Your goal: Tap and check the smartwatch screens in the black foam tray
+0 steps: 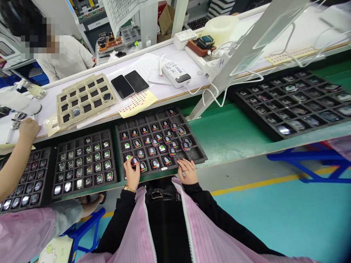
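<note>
A black foam tray divided into square pockets lies on the green bench in front of me. Many smartwatch faces with lit screens sit in it, some resting over the dividers, such as the watch near its right side. At the front left corner, my left hand has thumb and fingers closed around the edges of a smartwatch. My right hand rests on the tray's front right edge, fingers stretched out and holding no watch. A small white label shows on the front rim between the hands.
More watch trays stand left and right. On the shelf behind are a beige tray, two phones, a yellow sticker sheet and a white boxy device. A slanted post rises beside my tray. A co-worker's arm reaches in from the left.
</note>
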Demonstrator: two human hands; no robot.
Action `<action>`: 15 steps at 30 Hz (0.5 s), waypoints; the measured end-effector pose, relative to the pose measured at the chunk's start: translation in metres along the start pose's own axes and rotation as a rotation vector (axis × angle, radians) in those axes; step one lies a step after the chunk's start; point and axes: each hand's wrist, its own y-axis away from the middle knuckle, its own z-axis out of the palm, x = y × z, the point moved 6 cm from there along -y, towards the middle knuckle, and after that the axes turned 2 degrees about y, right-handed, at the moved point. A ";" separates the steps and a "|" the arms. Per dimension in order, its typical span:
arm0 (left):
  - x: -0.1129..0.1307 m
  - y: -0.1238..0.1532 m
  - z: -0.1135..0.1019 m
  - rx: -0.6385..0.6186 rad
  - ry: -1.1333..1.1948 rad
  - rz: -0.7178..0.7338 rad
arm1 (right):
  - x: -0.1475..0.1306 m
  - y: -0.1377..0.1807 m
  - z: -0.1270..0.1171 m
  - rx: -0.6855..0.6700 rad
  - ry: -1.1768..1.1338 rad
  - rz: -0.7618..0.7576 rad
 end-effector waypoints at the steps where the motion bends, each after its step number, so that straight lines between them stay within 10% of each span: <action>1: 0.001 0.000 0.000 0.000 -0.007 0.005 | 0.000 0.000 0.000 0.002 0.001 -0.002; 15: 0.001 0.000 -0.011 0.046 -0.102 0.020 | -0.002 -0.002 -0.001 -0.002 0.020 0.003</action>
